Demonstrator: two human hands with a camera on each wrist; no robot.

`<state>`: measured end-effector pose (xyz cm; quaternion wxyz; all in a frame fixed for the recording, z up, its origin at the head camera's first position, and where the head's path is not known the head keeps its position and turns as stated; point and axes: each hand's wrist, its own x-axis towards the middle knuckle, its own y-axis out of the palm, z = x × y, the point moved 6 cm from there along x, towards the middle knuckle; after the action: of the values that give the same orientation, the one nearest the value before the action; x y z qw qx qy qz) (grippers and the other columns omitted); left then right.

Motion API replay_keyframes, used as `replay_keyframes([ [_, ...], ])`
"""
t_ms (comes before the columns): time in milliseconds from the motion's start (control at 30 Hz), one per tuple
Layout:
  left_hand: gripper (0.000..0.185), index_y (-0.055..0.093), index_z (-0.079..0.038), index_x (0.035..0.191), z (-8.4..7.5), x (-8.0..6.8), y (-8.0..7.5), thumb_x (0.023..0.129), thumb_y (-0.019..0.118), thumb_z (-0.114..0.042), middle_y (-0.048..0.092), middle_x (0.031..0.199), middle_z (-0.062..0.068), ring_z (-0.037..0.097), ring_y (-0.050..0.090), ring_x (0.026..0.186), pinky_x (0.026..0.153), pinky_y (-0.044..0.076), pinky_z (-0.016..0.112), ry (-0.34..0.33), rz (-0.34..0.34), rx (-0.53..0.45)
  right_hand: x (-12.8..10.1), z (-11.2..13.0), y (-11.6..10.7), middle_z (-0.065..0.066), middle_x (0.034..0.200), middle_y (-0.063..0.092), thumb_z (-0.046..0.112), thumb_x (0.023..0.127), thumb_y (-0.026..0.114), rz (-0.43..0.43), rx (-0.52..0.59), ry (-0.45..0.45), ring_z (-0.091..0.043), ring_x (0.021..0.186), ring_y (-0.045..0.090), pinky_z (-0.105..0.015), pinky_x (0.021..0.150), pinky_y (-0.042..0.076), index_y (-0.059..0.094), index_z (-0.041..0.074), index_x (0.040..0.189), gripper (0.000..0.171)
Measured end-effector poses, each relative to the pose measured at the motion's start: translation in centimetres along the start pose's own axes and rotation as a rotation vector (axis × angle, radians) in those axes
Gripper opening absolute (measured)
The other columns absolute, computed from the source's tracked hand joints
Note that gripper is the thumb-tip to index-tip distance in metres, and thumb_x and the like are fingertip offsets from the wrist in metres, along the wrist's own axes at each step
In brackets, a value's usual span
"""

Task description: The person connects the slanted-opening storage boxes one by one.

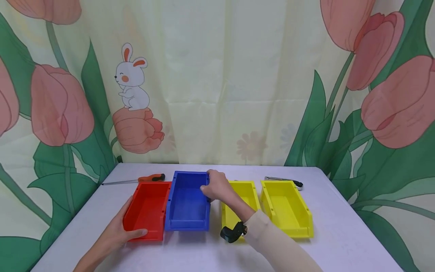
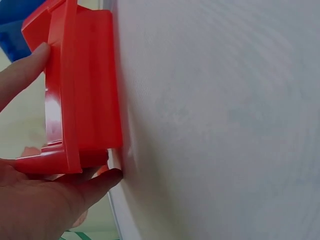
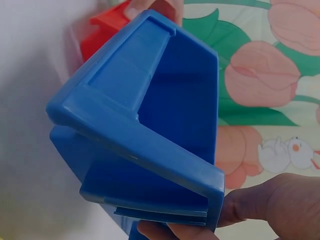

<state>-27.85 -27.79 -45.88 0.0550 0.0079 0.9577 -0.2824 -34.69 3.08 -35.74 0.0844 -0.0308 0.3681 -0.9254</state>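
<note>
Left hand [image 1: 117,232] is wrapped round the near left corner of the red bin [image 1: 147,209], thumb laid along its front lip, fingers under the outer wall. Right hand [image 1: 217,187] is clamped on the far right wall of the blue bin [image 1: 188,204], thumb inside, fingers over the rim. Both bins are seen resting on the white surface [image 1: 340,241], side walls touching, between the two hands. Just right of the right hand a yellow bin [image 1: 238,206] is partly covered by the forearm; a second yellow bin [image 1: 285,207] is set further right, slightly apart. Beyond the left hand an orange-handled screwdriver [image 1: 136,180] is laid; beyond the right, a metal tool [image 1: 284,181]
</note>
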Motion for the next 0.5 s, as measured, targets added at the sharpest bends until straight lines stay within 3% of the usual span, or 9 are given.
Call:
replay_keyframes([
  [200, 0.14, 0.001, -0.016, 0.172, -0.24, -0.04, 0.18, 0.072, 0.098, -0.028, 0.035, 0.163, 0.022, 0.046, 0.044, 0.142, 0.091, 0.067, 0.045, 0.009, 0.009, -0.012, 0.08, 0.64, -0.34, -0.033, 0.142, 0.062, 0.009, 0.097, 0.069, 0.008, 0.003, 0.008, -0.038, 0.091, 0.08, -0.038, 0.061, 0.067, 0.047, -0.006, 0.153, 0.062],
  [500, 0.141, 0.0, -0.016, 0.172, -0.16, 0.1, 0.2, 0.072, 0.098, -0.03, 0.034, 0.163, 0.023, 0.048, 0.042, 0.143, 0.09, 0.067, 0.045, 0.002, 0.009, 0.009, -0.05, 1.05, -0.6, -0.033, 0.144, 0.062, 0.01, 0.098, 0.07, 0.011, 0.024, 0.023, -0.04, 0.091, 0.08, -0.04, 0.062, 0.067, 0.046, -0.005, 0.154, 0.062],
])
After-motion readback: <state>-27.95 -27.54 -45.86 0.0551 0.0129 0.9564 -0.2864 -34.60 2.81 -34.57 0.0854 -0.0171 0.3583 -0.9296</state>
